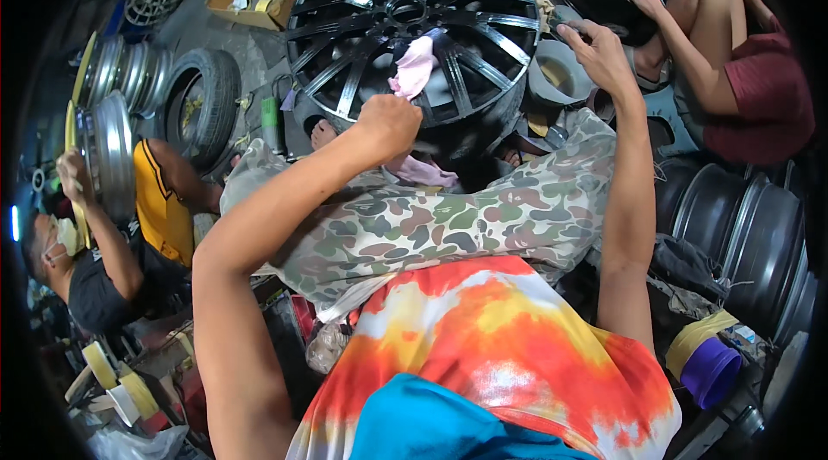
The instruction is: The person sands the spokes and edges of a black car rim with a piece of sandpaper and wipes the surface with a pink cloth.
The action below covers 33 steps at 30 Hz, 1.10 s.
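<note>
A glossy black multi-spoke wheel rim (470, 33) lies face up on a tyre at my knees. My left hand (388, 124) is closed round a pink cloth (410, 66), which sticks up over the rim's near spokes. More pink cloth (431, 174) hangs below, between my legs. My right hand (597, 53) is raised beside the rim's right edge, its fingers pinched around a small dark object (563, 22) that I cannot make out. Under that hand is a pale grey bucket (561, 85) with yellowish contents. My legs are in camouflage trousers.
A cardboard box (241, 7), an upright tyre (226, 111) and a green bottle (271, 124) sit upper left. Co-workers handle rims at left (112, 279) and upper right (763, 106). Dark rims (750, 244) are stacked at right; tape rolls (129, 391) and clutter lie low at left.
</note>
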### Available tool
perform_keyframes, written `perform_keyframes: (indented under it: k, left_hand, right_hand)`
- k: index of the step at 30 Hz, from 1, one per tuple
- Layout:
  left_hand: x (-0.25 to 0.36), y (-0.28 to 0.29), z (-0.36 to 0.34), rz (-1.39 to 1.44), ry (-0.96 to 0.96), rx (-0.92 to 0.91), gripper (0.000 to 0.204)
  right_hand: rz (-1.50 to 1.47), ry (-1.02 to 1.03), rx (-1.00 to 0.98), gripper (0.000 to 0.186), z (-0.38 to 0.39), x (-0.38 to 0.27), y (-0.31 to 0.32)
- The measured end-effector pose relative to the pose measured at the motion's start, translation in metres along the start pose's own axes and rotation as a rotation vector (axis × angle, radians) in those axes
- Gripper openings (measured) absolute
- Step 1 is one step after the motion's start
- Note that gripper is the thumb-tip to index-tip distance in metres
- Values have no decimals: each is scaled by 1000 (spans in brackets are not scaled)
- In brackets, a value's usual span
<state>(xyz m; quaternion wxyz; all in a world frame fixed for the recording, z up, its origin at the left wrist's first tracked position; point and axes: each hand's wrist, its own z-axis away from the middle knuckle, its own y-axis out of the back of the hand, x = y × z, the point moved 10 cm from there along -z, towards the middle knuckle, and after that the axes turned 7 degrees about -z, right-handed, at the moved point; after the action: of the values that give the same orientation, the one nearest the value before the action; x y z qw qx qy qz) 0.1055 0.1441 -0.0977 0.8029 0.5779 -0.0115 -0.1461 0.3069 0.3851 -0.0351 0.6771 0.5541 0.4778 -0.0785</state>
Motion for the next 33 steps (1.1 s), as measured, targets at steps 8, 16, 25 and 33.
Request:
perform_keyframes:
  k: [8,16,25,33]
  left_hand:
    - [-28,5,70,215,103,145,20]
    - [-51,-9,49,866,278,91,34]
    - [-36,5,63,573,237,84,41]
    - [-21,-3,39,383,187,82,33]
  right_hand:
    - [8,-75,33,41,18,14,27]
    - [42,-52,-16,44,14,6,17]
    - [12,-68,-18,44,15,21,17]
    - [31,-19,-57,42,8,9,8]
